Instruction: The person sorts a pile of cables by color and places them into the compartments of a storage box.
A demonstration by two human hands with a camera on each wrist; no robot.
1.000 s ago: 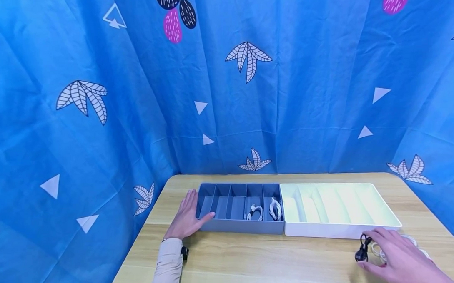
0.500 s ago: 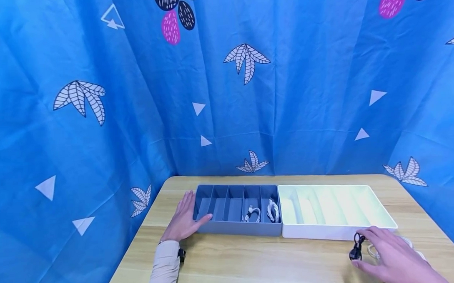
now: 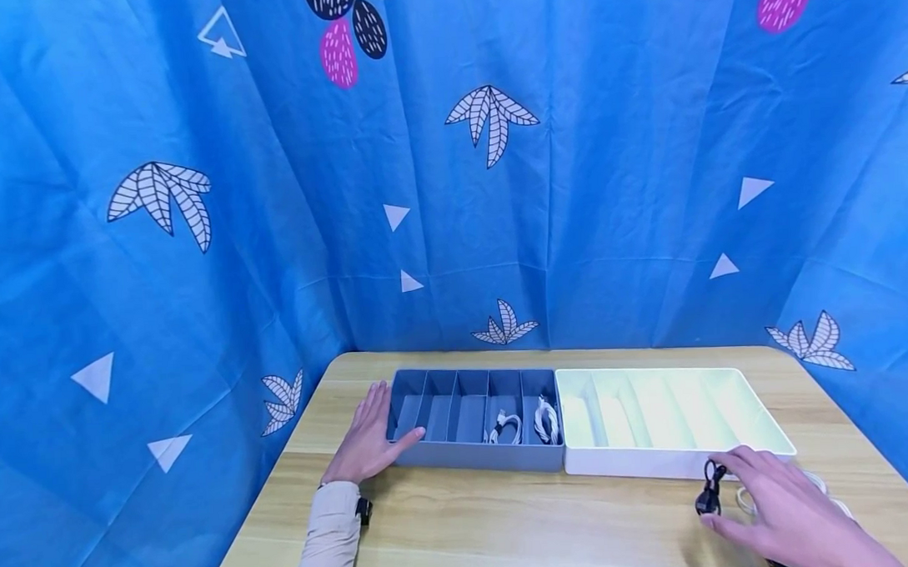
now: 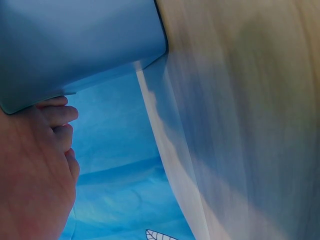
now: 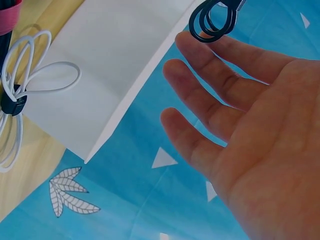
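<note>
My left hand [image 3: 365, 443] rests at the left end of a grey-blue divided box [image 3: 478, 456], fingers stretched along its short side and thumb over the front rim. In the left wrist view the box wall [image 4: 80, 40] overlaps part of the hand. My right hand [image 3: 780, 506] pinches a coiled black cable [image 3: 707, 496] between thumb and fingertips, in front of the white box. Seen from the right wrist, loops of the black cable [image 5: 212, 20] hang at the fingertips while the other fingers are spread. Coiled white cables [image 3: 509, 427] lie in the grey-blue box's two rightmost compartments.
A white divided box [image 3: 678, 462] stands end to end with the grey-blue one. Beside my right hand lies a white cable [image 5: 30, 90] with a black tie, near something pink [image 5: 9, 19]. A blue patterned curtain [image 3: 419, 151] hangs behind the wooden table [image 3: 545, 522].
My right hand has shifted slightly left and a little up with the black cable. The left hand has stayed on the box. The head view has shifted a bit.
</note>
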